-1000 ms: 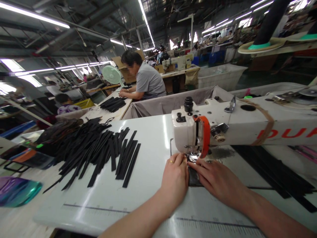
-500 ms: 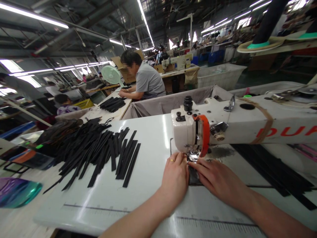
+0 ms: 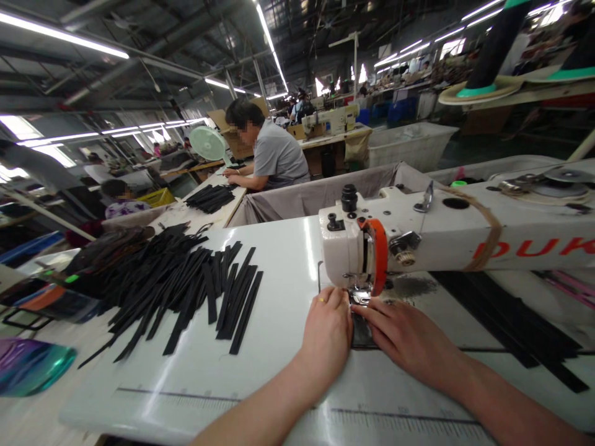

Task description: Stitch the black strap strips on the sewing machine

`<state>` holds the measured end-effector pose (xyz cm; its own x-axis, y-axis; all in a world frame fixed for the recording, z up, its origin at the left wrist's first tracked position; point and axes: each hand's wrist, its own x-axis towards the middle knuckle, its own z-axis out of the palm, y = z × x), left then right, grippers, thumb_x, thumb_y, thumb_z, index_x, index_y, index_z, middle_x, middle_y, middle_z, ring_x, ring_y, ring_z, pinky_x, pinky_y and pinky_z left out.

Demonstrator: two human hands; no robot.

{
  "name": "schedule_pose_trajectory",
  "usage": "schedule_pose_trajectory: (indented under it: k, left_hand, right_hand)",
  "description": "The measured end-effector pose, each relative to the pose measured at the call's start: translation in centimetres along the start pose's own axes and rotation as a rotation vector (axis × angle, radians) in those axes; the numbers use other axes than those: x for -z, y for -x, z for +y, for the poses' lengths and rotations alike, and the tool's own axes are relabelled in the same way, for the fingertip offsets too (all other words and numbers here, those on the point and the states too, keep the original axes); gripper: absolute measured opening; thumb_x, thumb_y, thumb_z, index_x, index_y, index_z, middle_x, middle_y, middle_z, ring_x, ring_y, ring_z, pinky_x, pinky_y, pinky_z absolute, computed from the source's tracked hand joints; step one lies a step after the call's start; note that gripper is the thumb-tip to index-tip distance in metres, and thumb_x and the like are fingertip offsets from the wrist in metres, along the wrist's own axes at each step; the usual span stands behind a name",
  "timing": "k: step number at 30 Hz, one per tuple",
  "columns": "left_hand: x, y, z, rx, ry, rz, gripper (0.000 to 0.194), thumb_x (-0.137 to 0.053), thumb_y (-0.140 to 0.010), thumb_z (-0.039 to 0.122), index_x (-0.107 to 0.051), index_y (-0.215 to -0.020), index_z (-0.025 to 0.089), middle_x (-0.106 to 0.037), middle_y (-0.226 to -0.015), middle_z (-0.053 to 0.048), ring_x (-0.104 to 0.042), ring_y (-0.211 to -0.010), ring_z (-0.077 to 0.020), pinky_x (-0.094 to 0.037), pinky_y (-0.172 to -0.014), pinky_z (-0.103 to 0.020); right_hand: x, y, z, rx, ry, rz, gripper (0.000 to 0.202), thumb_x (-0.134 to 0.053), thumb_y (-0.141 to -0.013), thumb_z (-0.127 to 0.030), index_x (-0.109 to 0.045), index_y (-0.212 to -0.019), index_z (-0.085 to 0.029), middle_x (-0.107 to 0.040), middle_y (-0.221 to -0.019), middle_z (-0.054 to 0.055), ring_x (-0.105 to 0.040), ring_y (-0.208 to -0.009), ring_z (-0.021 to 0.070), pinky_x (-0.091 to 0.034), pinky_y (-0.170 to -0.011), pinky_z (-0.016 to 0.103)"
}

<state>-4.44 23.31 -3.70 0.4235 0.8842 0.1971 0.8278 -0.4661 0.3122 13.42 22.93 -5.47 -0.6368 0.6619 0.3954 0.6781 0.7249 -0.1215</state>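
My left hand (image 3: 328, 328), with a yellow ring on one finger, is at the left of the presser foot (image 3: 360, 297) of a white sewing machine (image 3: 344, 248). Its fingers are bent and pressed together. From the right, my right hand (image 3: 395, 325) reaches to the same spot, fingertips closed just in front of the foot. The fingertips of both hands nearly meet, and whatever they hold is hidden beneath them. A dark plate or piece (image 3: 362, 334) shows between the hands. An orange guard (image 3: 380, 257) curves down over the needle area.
Many black strips (image 3: 186, 291) lie heaped on the table's left; more black strips (image 3: 506, 316) lie behind my right forearm. Pink-handled scissors or snips (image 3: 567, 288) are at far right. A grey cloth-lined bin (image 3: 288, 195) is behind the table. A co-worker (image 3: 279, 152) sits beyond it.
The view has shifted slightly, so the machine appears a little further left and lower. Both hands keep their place at the presser foot.
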Motion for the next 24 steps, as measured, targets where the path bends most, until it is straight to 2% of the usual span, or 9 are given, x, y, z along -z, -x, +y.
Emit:
schedule_pose_trajectory:
  k: [4, 11, 14, 16, 17, 19, 21, 24]
  left_hand:
    - [-0.1, -0.2, -0.2, -0.015, 0.002, 0.010, 0.023, -0.041, -0.096, 0.011, -0.064, -0.091, 0.012, -0.064, -0.109, -0.013, -0.054, -0.106, -0.0269, -0.048, -0.098, -0.045]
    - [-0.4, 0.6, -0.3, -0.071, 0.062, 0.074, 0.023, -0.042, -0.094, 0.009, -0.064, -0.101, 0.012, -0.064, -0.111, -0.012, -0.054, -0.108, -0.0258, -0.048, -0.098, -0.043]
    - [0.1, -0.7, -1.7, -0.013, 0.130, 0.119, 0.022, -0.044, -0.091, 0.008, -0.065, -0.091, 0.016, -0.065, -0.101, -0.009, -0.058, -0.096, -0.0229, -0.052, -0.090, -0.040]
    - [0.6, -2.5, -3.0, 0.015, 0.150, 0.161, 0.023, -0.046, -0.088, 0.005, -0.065, -0.094, 0.016, -0.066, -0.103, -0.009, -0.059, -0.100, -0.0225, -0.050, -0.094, -0.040]
    - [1.0, -3.6, -3.7, -0.034, 0.150, 0.135, 0.023, -0.049, -0.085, 0.005, -0.066, -0.098, 0.016, -0.066, -0.108, -0.009, -0.057, -0.106, -0.0233, -0.047, -0.099, -0.042]
    - [2.0, -5.7, -5.0, -0.126, 0.161, -0.021, 0.020, -0.056, -0.082, 0.007, -0.067, -0.093, 0.019, -0.069, -0.105, -0.006, -0.057, -0.109, -0.0234, -0.044, -0.103, -0.043]
    - [3.3, -6.8, -6.0, -0.091, 0.157, -0.138, 0.016, -0.064, -0.075, 0.006, -0.067, -0.082, 0.020, -0.070, -0.100, -0.004, -0.058, -0.109, -0.0246, -0.045, -0.101, -0.041]
    - [5.7, -6.3, -6.4, 0.056, 0.125, -0.158, 0.018, -0.068, -0.067, 0.001, -0.063, -0.070, 0.018, -0.071, -0.090, -0.007, -0.062, -0.101, -0.0282, -0.048, -0.095, -0.043]
  right_hand:
    - [0.1, 0.0, -0.1, -0.002, 0.001, 0.012, 0.027, -0.052, -0.090, -0.010, -0.061, -0.115, -0.014, -0.067, -0.098, 0.011, -0.064, -0.079, 0.0250, -0.052, -0.070, 0.040]
    - [0.2, -0.2, -0.1, 0.020, -0.007, 0.048, 0.027, -0.049, -0.089, -0.010, -0.063, -0.113, -0.013, -0.068, -0.098, 0.012, -0.065, -0.080, 0.0245, -0.054, -0.070, 0.040]
    - [0.2, 0.0, 0.0, 0.029, -0.005, 0.076, 0.030, -0.046, -0.090, -0.009, -0.063, -0.114, -0.012, -0.069, -0.102, 0.014, -0.066, -0.082, 0.0241, -0.055, -0.073, 0.040]
    - [0.2, 0.2, 0.1, 0.037, 0.003, 0.095, 0.030, -0.045, -0.090, -0.009, -0.063, -0.114, -0.013, -0.069, -0.105, 0.014, -0.066, -0.085, 0.0242, -0.055, -0.075, 0.040]
    - [0.1, 0.3, 0.1, 0.040, 0.007, 0.101, 0.030, -0.046, -0.090, -0.009, -0.064, -0.113, -0.013, -0.069, -0.105, 0.014, -0.066, -0.086, 0.0243, -0.055, -0.076, 0.040]
    - [0.0, 0.4, 0.2, 0.041, 0.011, 0.108, 0.029, -0.048, -0.089, -0.009, -0.065, -0.111, -0.014, -0.069, -0.104, 0.013, -0.066, -0.086, 0.0242, -0.056, -0.075, 0.039]
    - [0.0, 0.5, 0.2, 0.035, 0.012, 0.115, 0.029, -0.049, -0.088, -0.009, -0.065, -0.111, -0.015, -0.069, -0.102, 0.012, -0.066, -0.086, 0.0240, -0.056, -0.074, 0.038]
    - [0.3, 0.3, 0.0, 0.054, 0.015, 0.131, 0.029, -0.049, -0.088, -0.008, -0.064, -0.111, -0.015, -0.069, -0.098, 0.011, -0.066, -0.087, 0.0241, -0.056, -0.077, 0.039]
